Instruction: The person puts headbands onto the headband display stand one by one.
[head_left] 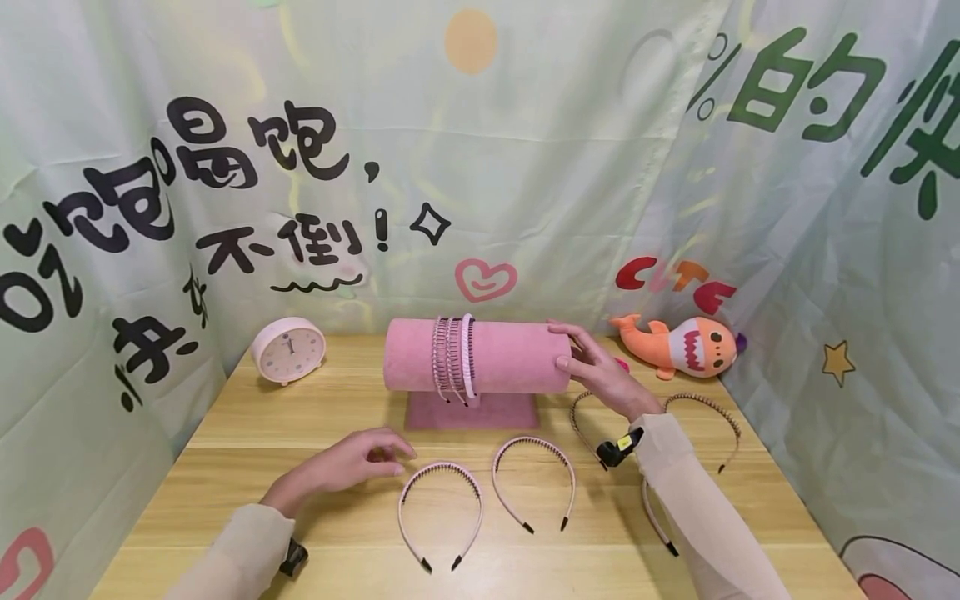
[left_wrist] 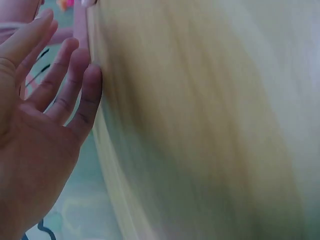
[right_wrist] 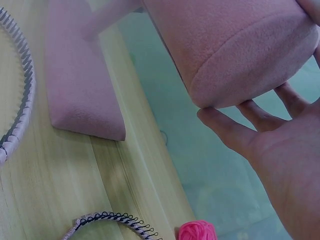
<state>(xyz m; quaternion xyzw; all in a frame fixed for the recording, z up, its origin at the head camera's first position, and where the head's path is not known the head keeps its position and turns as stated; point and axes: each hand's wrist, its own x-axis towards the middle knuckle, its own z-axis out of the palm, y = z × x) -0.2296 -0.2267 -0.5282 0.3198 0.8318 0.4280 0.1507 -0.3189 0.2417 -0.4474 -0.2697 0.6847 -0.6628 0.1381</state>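
A pink plush headband stand (head_left: pixel 517 358), a horizontal roll on a flat base, is near the back of the table with several headbands (head_left: pixel 468 358) round its left half. My right hand (head_left: pixel 607 379) holds the roll's right end, its spread fingers and thumb around the rim; in the right wrist view the fingertips (right_wrist: pixel 207 116) meet the roll's edge. Above the table, left of the stand's front, my left hand (head_left: pixel 352 462) is loosely bent and holds nothing. Closest to it lies a pale pink toothed headband (head_left: pixel 442 466), with a similar headband (head_left: pixel 534 439) to its right.
More headbands lie around my right forearm, including a beaded headband (head_left: pixel 708 400). A pink alarm clock (head_left: pixel 288 350) stands back left, and an orange plush toy (head_left: pixel 686 346) back right. A bright pink ball-like item (right_wrist: pixel 197 231) is behind the right hand. Printed fabric surrounds the table.
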